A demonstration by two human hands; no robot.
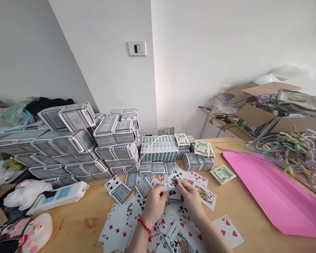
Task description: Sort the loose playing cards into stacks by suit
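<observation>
My left hand [155, 206], with a red cord on its wrist, grips a playing card between thumb and fingers. My right hand [190, 196] pinches cards at their upper edge, close beside the left. A club card [177, 173] shows above the fingertips. Face-up loose playing cards [118, 225] are spread under and around both forearms, and a five of hearts [228, 231] lies off to the right. Some grey-backed cards [121, 193] lie just left of my hands. How many cards I hold is hidden by my fingers.
Tall stacks of grey-backed card bundles [76, 138] stand at the left. Behind my hands is a row of card boxes [159, 147]; green boxes [222, 174] lie to its right. A power strip [61, 196], a pink sheet [268, 193] and tangled yarn [289, 151] flank the work area.
</observation>
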